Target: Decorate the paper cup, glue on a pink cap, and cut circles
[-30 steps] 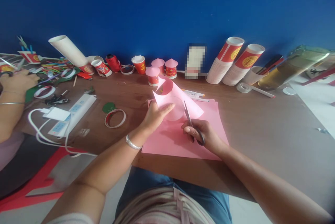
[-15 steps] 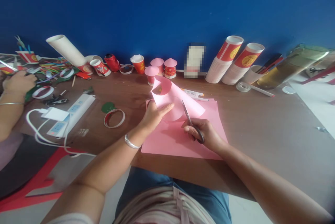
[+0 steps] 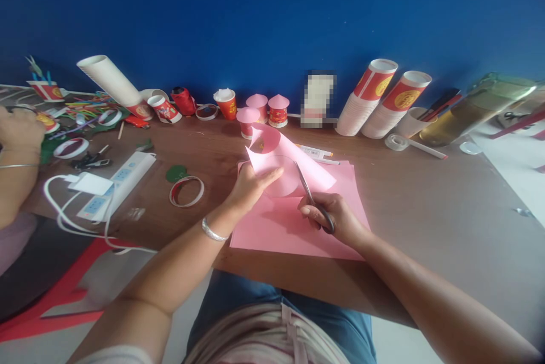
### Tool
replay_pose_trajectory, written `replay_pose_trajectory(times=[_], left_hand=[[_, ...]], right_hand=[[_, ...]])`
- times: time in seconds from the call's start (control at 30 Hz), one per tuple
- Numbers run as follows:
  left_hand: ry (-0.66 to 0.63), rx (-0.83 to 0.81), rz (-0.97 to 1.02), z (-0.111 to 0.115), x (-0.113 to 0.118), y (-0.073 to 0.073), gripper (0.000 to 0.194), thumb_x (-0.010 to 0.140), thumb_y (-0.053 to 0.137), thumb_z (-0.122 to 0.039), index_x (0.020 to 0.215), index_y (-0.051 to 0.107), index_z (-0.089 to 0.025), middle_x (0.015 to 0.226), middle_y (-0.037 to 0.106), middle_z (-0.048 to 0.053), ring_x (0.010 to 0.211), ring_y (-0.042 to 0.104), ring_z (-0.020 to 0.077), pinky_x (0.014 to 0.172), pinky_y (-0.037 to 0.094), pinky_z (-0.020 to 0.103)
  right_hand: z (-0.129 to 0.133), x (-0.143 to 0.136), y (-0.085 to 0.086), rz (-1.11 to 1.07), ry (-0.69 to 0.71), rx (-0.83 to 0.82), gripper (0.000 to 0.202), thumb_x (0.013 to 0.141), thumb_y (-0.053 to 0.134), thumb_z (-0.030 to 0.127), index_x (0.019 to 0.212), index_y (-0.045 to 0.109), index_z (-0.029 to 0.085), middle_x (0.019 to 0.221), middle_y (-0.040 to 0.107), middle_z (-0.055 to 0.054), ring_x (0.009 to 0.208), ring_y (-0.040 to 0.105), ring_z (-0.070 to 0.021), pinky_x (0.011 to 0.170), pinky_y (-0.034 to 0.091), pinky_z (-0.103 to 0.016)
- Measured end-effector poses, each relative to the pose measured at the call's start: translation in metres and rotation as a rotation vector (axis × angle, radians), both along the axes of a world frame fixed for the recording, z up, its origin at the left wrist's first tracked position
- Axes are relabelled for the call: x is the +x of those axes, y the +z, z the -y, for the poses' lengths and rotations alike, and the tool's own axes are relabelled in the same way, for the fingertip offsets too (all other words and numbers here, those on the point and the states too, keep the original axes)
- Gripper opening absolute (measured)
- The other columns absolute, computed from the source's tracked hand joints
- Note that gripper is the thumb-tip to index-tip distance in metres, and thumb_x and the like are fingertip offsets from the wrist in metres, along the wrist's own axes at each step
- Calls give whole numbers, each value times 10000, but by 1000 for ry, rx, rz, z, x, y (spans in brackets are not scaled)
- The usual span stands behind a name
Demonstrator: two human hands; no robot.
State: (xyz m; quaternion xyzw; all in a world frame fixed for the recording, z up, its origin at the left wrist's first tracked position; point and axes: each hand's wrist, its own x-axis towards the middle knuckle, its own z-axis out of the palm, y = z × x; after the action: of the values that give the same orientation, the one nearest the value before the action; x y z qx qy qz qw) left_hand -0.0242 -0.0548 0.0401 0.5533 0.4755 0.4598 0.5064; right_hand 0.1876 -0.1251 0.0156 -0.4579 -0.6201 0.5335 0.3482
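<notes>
My left hand (image 3: 251,187) grips a curled sheet of pink paper (image 3: 309,162), its thumb pressed on a rounded part with a drawn circular line. My right hand (image 3: 332,213) is closed around the dark handles of a pair of scissors (image 3: 307,187). The blades point up and away from me, at the right edge of the rounded part. Beneath both hands lies a stack of flat pink paper (image 3: 293,233) on the table. Just behind the curled sheet stand several small red cups with pink cone tops (image 3: 278,108).
Two tall stacks of paper cups (image 3: 366,97) lean at the back right, beside a tape roll (image 3: 396,141) and a bottle (image 3: 468,111). A power strip (image 3: 128,182) with cables and a tape ring (image 3: 187,191) lie left. A co-worker's hand (image 3: 21,128) is at far left.
My hands, the curled paper and the scissors stay almost where they were. At far left, the co-worker's hand has moved slightly left.
</notes>
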Motion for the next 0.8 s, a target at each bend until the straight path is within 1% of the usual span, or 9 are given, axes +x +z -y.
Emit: replay_pose_trajectory(times=[0.13,0.33,0.43,0.6,0.7,0.8], left_hand=[[-39,-12,-7,0,-2,0,282,719,873,-395,661,691,-187,647,635,8,719,627,202,690,533,333],[-58,-3,22,0,-2,3,255,721,874,-383,793,748,-173,748,706,32,782,662,223,735,554,343],[-46,-1,33,0,-2,4,265,710,881,-379,814,753,-171,758,714,34,798,671,231,746,557,345],[-64,-8,15,-1,-4,2,260,737,867,-389,745,729,-169,731,700,29,726,642,200,704,534,326],[-74,-20,-8,-2,-5,0,296,762,851,-412,705,707,-160,714,690,29,685,621,180,670,513,310],[-82,-14,12,-2,-6,-1,293,773,847,-417,801,748,-142,812,739,53,750,660,193,717,534,308]], right_hand=[[0,1,0,-1,7,1,580,869,671,737,729,603,178,549,546,19,544,456,-108,533,371,-250],[0,0,3,-7,16,-5,589,856,678,747,718,598,180,541,545,18,532,457,-108,522,371,-249],[0,0,3,-1,17,1,597,857,668,757,709,593,183,537,542,19,524,447,-107,516,364,-252],[0,0,2,-11,14,-3,599,848,676,760,708,596,183,530,534,24,509,431,-101,502,352,-251],[0,1,1,-16,13,-10,603,843,677,766,715,600,182,526,532,27,502,431,-99,496,351,-250],[0,1,1,-17,17,-6,602,851,671,764,720,601,180,519,529,29,501,426,-97,499,350,-249]])
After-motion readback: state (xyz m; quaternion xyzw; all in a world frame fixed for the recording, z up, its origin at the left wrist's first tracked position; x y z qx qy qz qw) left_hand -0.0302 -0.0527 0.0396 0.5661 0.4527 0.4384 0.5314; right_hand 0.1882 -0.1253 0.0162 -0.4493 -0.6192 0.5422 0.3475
